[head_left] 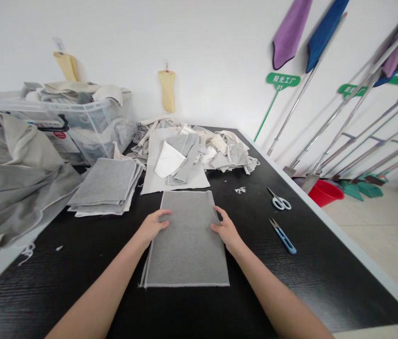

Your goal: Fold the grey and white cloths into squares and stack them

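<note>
A grey rectangular cloth (pixel 190 245) with stitched edges lies in front of me on the black table, its left edge showing more than one layer. My left hand (pixel 153 227) grips the cloth's left edge, thumb and index finger on top and the other fingers hidden beneath. On the opposite edge, my right hand (pixel 227 230) holds the cloth in the same way. Just beyond it, a folded grey cloth with a white piece (pixel 171 159) rests on a larger pale sheet (pixel 152 181). To the left sits a stack of grey cloths (pixel 101 181).
Scissors (pixel 280 202) and blue thread snips (pixel 283 237) lie on the right of the table (pixel 255 292). Heaped scraps (pixel 234 153) are at the back. A clear plastic bin (pixel 96 122) and draped grey fabric (pixel 15 179) occupy the left. A red bucket (pixel 326 192) stands on the floor.
</note>
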Tool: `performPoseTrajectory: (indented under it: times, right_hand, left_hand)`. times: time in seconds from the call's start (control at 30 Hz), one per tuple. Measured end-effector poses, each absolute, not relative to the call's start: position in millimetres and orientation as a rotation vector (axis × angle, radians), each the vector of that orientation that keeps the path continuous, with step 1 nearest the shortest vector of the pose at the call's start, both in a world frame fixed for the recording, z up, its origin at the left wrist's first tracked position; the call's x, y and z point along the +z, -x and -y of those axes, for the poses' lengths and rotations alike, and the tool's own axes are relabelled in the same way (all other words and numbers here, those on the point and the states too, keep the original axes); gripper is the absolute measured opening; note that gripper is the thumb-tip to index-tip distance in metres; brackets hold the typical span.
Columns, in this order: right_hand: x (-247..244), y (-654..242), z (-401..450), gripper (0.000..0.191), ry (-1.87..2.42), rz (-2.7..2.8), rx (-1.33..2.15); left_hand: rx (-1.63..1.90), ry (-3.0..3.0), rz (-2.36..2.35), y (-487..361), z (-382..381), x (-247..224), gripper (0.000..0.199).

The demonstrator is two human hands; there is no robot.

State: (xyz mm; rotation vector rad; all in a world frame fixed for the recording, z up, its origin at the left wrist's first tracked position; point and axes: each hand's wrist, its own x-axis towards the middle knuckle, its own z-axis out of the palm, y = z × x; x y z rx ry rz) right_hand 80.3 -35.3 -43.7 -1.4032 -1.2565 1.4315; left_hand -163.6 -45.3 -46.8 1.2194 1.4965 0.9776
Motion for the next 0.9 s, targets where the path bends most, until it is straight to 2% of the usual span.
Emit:
performPoseTrajectory:
  times: [0.1, 0.23, 0.43, 0.57, 0.67, 0.9]
  right_hand:
    - [-42, -83, 38, 0.062, 1.379, 1.229, 1.463]
    - [-41, -87, 41, 0.067, 1.208, 1.249, 1.544]
    - [-46, -87, 37, 0.057, 1.239, 1.150, 1.470]
    - [-48, -87, 35, 0.060, 1.235, 1.179, 1.443]
    - [-45, -89, 36, 0.053, 1.209, 1.258, 1.308]
    - [-9, -97, 43, 0.046, 1.218, 1.352, 1.003]
  left_hand:
    - [1.031, -1.250, -1.518, 163, 45, -49, 0.040]
    - [1.001, -1.364, -1.381, 164, 45, -45, 0.053]
    - [0.992, -1.373, -1.482, 168, 40, -54, 0.053]
    - [1.010, -1.415, -1.529, 167, 39, -55, 0.047]
    - [1.047, -1.489, -1.661, 164, 42, -47, 0.040]
    - [1.195, -1.568, -1.784, 156, 61, 5, 0.029]
